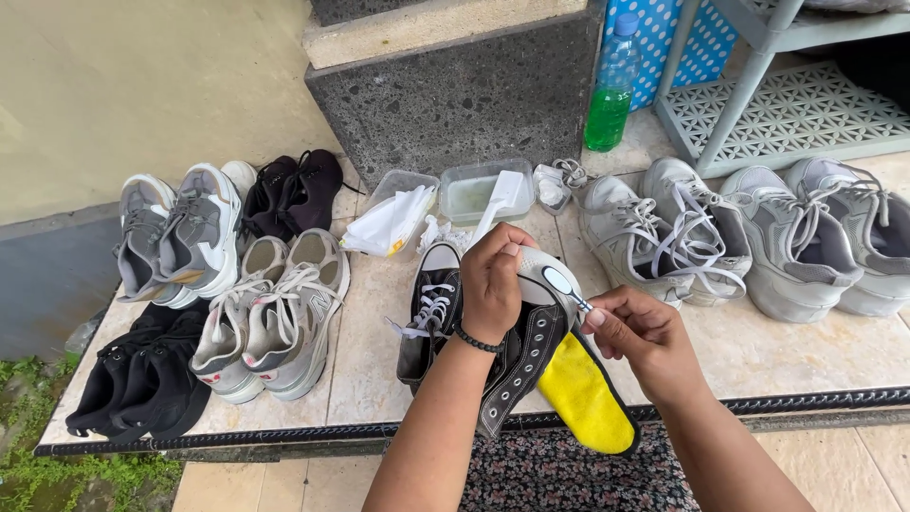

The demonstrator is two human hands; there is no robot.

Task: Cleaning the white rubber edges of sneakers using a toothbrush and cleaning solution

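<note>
Head view: your left hand [490,282] gripped the black high-top sneaker [519,356] above the counter's [758,351] edge; your right hand [637,327] pinched its lace end [580,304]. Steady pulling suited best.

Matt black canvas with a smooth white rubber toe is seen on the sneaker [531,332]; its insole [583,398] is fuzzy yellow cloth; the platform [370,370] is smooth tile.

Bare beige tile ledge [758,346] open right of right hand [637,332]. Left side crowded: grey-white mesh sneakers [275,318], black cloth shoes [142,374]. Behind: clear plastic tub [474,194], green-liquid bottle [609,90].
</note>
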